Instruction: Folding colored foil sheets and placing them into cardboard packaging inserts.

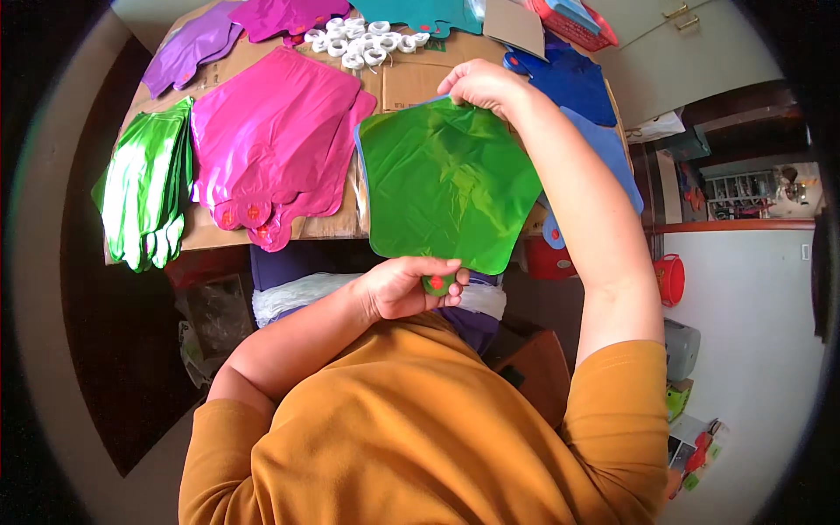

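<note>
A shiny green flat foil balloon [446,188] with rounded corners is held up at the table's near edge. My left hand [407,287] is closed on its lower end, thumb over a round green tab with a red mark. At the top edge my right hand [486,86] pinches the foil between thumb and fingers. Behind its left side a thin blue edge shows. To the left lie a stack of pink foil balloons [271,131] with round tabs and a bundle of folded green foil balloons [144,184] hanging over the edge.
Several small white rolls [374,42] sit at the back of the cardboard-covered table [411,86]. Purple [191,48], magenta [284,16], teal [420,12] and dark blue foil [573,83] surround them. A red basket [586,31] stands at the back right. A red bucket [669,278] is at right.
</note>
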A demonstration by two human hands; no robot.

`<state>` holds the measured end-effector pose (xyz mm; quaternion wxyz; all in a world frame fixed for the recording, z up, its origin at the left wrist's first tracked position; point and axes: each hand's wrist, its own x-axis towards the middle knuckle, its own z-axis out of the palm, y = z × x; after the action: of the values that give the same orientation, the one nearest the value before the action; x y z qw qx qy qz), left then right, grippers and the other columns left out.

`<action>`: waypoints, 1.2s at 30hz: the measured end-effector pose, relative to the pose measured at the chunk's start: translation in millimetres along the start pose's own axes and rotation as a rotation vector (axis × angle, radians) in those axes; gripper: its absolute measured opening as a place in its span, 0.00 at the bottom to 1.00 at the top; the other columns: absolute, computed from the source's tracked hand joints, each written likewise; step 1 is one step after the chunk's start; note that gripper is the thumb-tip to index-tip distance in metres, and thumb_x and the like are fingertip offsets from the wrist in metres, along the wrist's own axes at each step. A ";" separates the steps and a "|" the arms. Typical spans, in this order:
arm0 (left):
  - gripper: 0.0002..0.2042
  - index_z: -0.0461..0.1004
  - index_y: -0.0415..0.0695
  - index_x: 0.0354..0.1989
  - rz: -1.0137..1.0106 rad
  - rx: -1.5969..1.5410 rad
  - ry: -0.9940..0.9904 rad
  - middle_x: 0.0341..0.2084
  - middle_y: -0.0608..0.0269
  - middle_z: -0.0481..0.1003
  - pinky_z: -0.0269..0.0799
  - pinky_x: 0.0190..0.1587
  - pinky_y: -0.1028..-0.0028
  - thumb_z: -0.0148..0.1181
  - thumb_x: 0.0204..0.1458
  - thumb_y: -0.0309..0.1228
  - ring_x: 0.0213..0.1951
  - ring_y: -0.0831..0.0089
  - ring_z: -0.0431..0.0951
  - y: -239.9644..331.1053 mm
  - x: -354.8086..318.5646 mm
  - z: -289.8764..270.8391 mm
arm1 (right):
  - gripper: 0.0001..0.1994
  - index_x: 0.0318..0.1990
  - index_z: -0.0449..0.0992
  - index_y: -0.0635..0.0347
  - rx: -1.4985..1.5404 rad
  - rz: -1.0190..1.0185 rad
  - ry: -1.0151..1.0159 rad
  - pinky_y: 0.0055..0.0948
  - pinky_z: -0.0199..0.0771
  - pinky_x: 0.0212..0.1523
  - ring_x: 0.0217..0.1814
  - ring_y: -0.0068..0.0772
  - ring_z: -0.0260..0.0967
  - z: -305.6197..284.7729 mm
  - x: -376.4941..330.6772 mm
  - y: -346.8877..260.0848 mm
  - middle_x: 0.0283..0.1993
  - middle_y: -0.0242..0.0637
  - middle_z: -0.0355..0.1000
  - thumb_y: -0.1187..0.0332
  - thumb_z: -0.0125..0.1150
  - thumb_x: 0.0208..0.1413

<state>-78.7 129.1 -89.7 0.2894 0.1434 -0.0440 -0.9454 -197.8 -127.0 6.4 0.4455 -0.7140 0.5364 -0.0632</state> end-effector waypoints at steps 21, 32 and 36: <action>0.06 0.68 0.43 0.38 0.016 -0.018 0.254 0.31 0.63 0.72 0.70 0.44 0.69 0.53 0.62 0.32 0.35 0.73 0.70 3.5 3.4 20.6 | 0.10 0.35 0.79 0.62 -0.215 0.001 0.200 0.29 0.69 0.30 0.31 0.26 0.69 16.3 13.4 4.3 0.30 0.36 0.75 0.76 0.52 0.47; 0.05 0.66 0.45 0.36 0.081 -0.039 0.297 0.25 0.66 0.66 0.66 0.36 0.72 0.49 0.64 0.31 0.28 0.75 0.63 2.2 11.3 31.5 | 0.10 0.38 0.80 0.59 0.023 -0.208 0.352 0.30 0.73 0.34 0.34 0.29 0.73 10.9 47.4 35.0 0.33 0.38 0.77 0.76 0.56 0.47; 0.07 0.62 0.47 0.34 0.090 -0.133 0.209 0.23 0.68 0.64 0.63 0.36 0.72 0.50 0.64 0.33 0.26 0.77 0.60 -0.3 11.9 27.0 | 0.08 0.37 0.81 0.59 0.049 -0.201 0.409 0.31 0.74 0.35 0.34 0.32 0.75 8.0 48.5 27.1 0.33 0.39 0.78 0.71 0.61 0.49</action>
<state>-96.3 122.7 -66.9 0.3432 0.2194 0.0426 -0.9123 -192.3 -163.1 -36.2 0.3362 -0.7251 0.5400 -0.2639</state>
